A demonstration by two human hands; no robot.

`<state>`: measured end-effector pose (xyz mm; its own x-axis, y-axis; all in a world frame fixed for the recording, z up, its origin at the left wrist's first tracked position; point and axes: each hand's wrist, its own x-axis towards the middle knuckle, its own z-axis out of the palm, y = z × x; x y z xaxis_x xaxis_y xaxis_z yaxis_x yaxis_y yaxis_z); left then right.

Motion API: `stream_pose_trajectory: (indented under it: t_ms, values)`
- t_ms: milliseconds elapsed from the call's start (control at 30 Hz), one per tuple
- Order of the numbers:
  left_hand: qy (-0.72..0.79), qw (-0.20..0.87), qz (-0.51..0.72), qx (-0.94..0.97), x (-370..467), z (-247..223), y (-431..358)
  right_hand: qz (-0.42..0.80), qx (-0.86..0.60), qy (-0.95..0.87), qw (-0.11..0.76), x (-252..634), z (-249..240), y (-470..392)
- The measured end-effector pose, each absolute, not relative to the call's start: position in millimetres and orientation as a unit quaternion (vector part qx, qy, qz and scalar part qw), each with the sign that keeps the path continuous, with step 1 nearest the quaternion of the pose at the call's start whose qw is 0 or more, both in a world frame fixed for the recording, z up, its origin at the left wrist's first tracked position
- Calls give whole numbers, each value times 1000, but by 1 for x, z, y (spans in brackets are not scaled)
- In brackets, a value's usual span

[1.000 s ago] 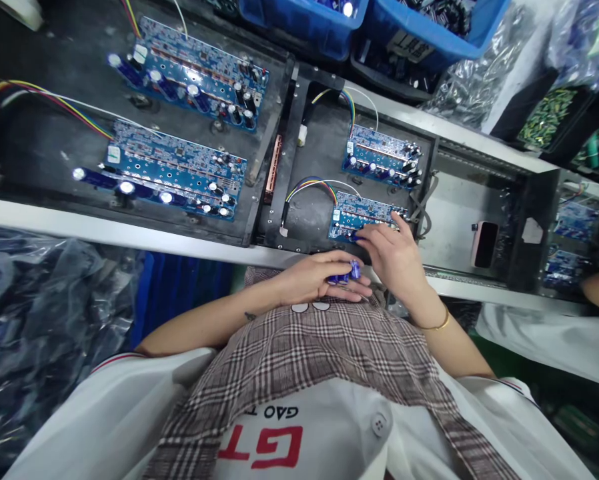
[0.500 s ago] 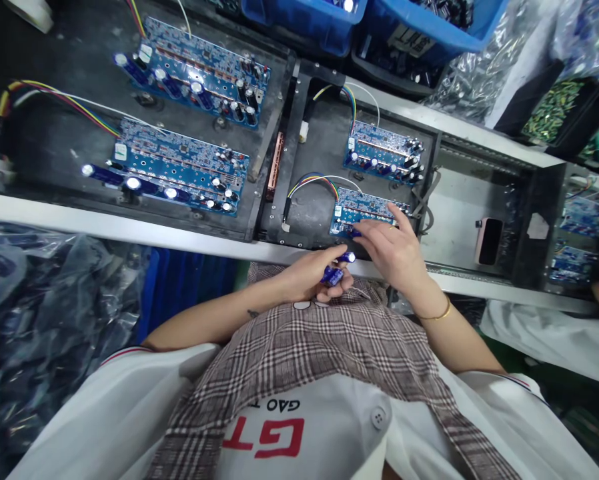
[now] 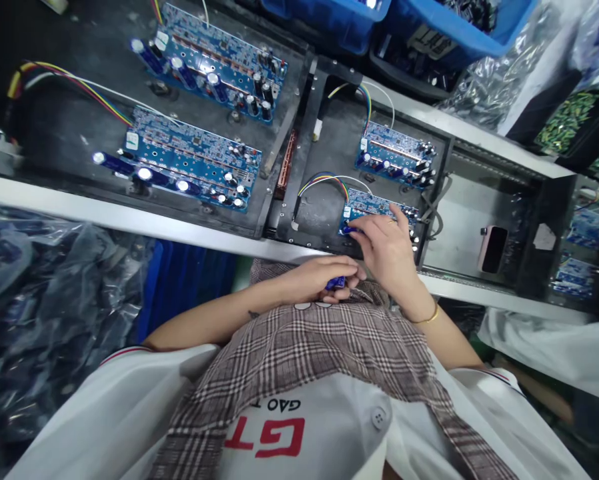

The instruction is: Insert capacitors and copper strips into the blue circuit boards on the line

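My right hand pinches a blue capacitor at the left end of the near circuit board; the fingers cover much of that board. Below it, in front of the fixture's edge, my left hand is curled around blue capacitors, mostly hidden by the fingers, so I cannot tell how many. A second blue board, fitted with capacitors, lies behind in the same black fixture. Coloured wires run from the near board to a connector on the left.
To the left, another black fixture holds two larger boards with tall capacitors. Blue bins stand at the back. A phone-like device lies in the tray on the right. Another person's white clothing shows at the right.
My right hand has moved toward the board's left end with the capacitor. The capacitor that stuck out by my left thumb no longer shows, and my left fingers have closed. The view has shifted slightly.
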<state>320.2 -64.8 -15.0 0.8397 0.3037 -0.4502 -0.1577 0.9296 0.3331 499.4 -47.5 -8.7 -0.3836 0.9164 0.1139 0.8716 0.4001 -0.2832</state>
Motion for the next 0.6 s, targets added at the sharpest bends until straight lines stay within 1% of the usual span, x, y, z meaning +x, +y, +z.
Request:
stream_pose_trajectory:
  t_ms: [267,433,533,600]
  values:
    - [253,945,81,193,312,-9,-59,81,-517,-846,98,499,-8,-47]
    - [266,934,74,227,312,-6,-58,56,-467,-880,72,500,-5,-48]
    - [266,922,57,275,307,4,-51,55,-444,-892,70,492,-6,-47]
    - [256,908,30,331,299,20,-39,79,-440,-890,87,490,-8,-43]
